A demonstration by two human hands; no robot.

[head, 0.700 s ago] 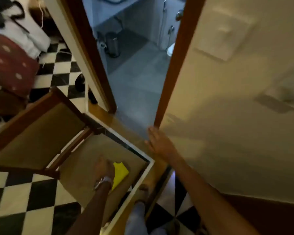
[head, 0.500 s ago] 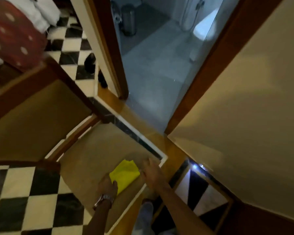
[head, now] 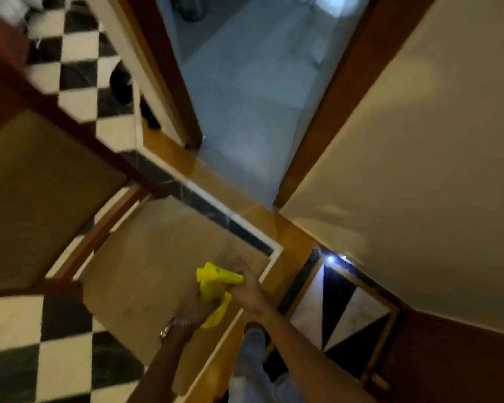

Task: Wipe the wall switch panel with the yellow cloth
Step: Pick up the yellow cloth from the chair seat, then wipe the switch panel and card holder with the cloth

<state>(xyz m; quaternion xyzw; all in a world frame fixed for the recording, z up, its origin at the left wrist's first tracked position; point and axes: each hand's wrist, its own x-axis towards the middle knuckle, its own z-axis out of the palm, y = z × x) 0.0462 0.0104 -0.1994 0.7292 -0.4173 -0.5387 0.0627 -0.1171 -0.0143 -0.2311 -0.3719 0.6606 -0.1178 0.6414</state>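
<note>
The yellow cloth (head: 213, 287) is bunched up low in the head view, above a tan floor panel. My left hand (head: 193, 305), with a watch on the wrist, grips its lower part from the left. My right hand (head: 246, 292) grips its upper right part, fingers closed on the fabric. Both hands touch the cloth. The wall switch panel is out of view; only the bare cream wall (head: 413, 158) shows on the right.
A wooden chair (head: 41, 181) with a tan seat stands at the left on the black-and-white checkered floor (head: 50, 353). An open doorway (head: 245, 91) with brown frames leads to a grey bathroom floor. My trouser leg (head: 253, 370) shows at the bottom.
The view has tilted down and the switch panel has left the frame. My right hand came off the wall and down to the cloth. Both hands now hold it, lifted off the floor panel.
</note>
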